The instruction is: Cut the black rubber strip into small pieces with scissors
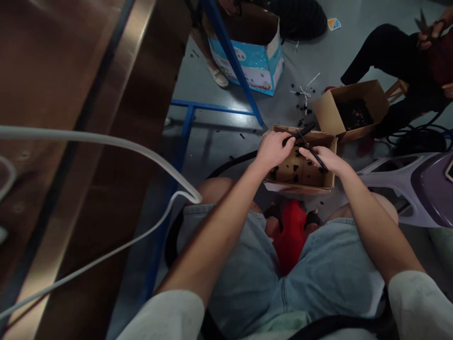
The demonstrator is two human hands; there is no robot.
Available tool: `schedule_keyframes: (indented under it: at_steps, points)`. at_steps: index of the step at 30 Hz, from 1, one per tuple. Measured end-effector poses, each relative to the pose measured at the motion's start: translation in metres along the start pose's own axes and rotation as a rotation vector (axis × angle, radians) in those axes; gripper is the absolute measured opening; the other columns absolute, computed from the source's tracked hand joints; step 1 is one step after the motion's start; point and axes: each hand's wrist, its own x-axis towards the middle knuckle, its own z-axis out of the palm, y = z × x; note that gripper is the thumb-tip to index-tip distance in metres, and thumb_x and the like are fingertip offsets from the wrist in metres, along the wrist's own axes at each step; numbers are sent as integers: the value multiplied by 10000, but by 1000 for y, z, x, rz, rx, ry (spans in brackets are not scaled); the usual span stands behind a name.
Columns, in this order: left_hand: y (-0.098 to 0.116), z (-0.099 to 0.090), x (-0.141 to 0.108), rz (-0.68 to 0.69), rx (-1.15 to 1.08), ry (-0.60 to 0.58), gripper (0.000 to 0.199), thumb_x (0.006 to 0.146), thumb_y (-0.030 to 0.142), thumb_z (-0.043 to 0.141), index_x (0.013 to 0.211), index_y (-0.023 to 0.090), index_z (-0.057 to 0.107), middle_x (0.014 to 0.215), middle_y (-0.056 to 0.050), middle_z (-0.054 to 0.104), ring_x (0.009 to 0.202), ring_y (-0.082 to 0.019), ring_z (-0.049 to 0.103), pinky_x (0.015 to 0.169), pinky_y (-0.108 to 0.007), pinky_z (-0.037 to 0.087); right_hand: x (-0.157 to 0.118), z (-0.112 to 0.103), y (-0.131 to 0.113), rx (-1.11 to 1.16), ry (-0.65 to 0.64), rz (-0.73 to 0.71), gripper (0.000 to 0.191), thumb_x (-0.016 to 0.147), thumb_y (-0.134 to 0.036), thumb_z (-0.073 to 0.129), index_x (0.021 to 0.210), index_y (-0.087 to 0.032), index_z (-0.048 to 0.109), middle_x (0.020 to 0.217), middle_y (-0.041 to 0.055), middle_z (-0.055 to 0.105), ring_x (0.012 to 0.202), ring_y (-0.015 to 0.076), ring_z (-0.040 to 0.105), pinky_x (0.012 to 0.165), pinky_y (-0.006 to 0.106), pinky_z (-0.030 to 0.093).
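Observation:
My left hand [275, 150] is closed around a black rubber tube [306, 129] near its end. The rest of that tube runs back left past my thigh. In my right hand [328, 160] is a pair of scissors [317, 159] with black handles. Their blades meet the tube just beyond my left fingers; whether they are spread there is too small to tell. Both hands are above an open cardboard box [300, 189], with small black cut pieces [296, 168] scattered on its bottom.
A brown table [141, 42] with white cables [106, 138] fills the left, beside a blue metal frame [233, 56]. Ahead are a blue-and-white carton [244, 61] and another cardboard box [331, 113]. A co-worker's hand [430, 35] holds scissors at upper right. A purple stool [428, 189] stands right.

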Motion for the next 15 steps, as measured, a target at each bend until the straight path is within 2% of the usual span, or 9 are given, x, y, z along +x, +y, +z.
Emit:
schedule_keyframes:
  at_steps: [4,8,11,15]
  points:
    - [-2,-1,0,34,0,-40,383,998,390,472,1061,183,788,1026,-110,789,1008,-286,683,981,-407,495,-2,0,-1,-21,12,28,560,818,-718,692,717,-169,643,631,25,575,583,153,505,547,264,374]
    - [-4,-1,0,38,8,-46,395,998,412,467,1075,192,785,1020,-105,786,1003,-282,681,978,-400,502,-1,-1,-3,-110,67,81,468,811,-582,716,602,-192,563,529,2,486,532,138,445,526,270,334]
    - [-6,-1,1,30,20,-36,399,998,415,465,1076,188,784,1010,-105,782,997,-279,680,976,-395,504,1,0,-4,-154,104,93,356,805,-460,683,597,-191,575,517,6,482,516,137,427,515,278,314]
    - [-8,-1,1,34,27,-33,395,993,411,467,1054,187,785,981,-104,781,978,-281,678,971,-399,506,2,3,-5,-215,124,86,325,797,-430,634,587,-188,582,518,18,488,529,145,423,517,287,300]
